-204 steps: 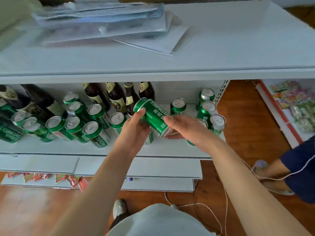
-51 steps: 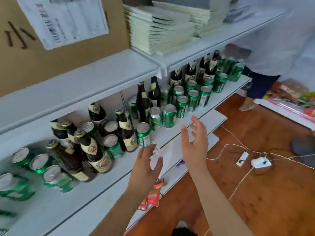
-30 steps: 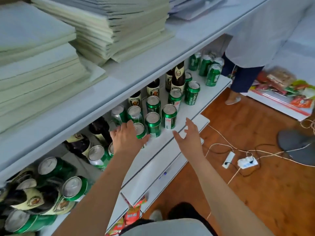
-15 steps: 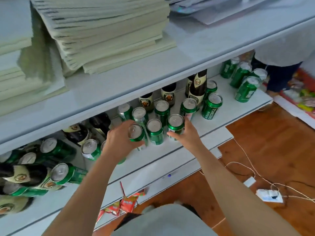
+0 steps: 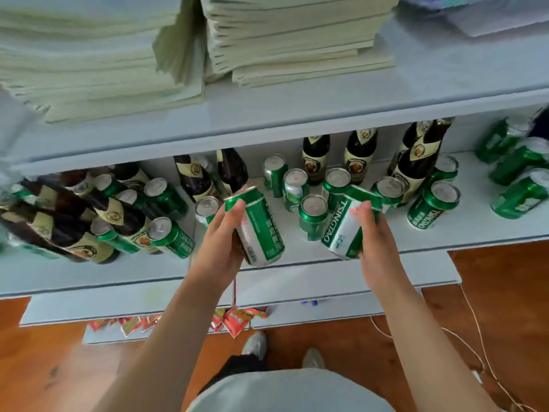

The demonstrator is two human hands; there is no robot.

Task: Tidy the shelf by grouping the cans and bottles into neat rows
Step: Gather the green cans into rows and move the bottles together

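left hand (image 5: 221, 245) wrapped round green can (image 5: 258, 230) | right hand (image 5: 375, 233) clamped on Tsingtao can (image 5: 344, 226) | both tilted over shelf (image 5: 148, 270) front edge | likely rigid, slick, dentable: grip mid-body

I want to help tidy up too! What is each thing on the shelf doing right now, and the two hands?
Left hand: grips a green can, lifted and tilted.
Left can: held, leaning.
Right hand: grips another green can.
Right can: held, tilted, TSINGTAO label showing.
Middle can: standing upright on the shelf.
Brown bottles: upright at the back.
Left bottles: bunched together, not in rows.
Paper stacks: piled on the upper shelf.
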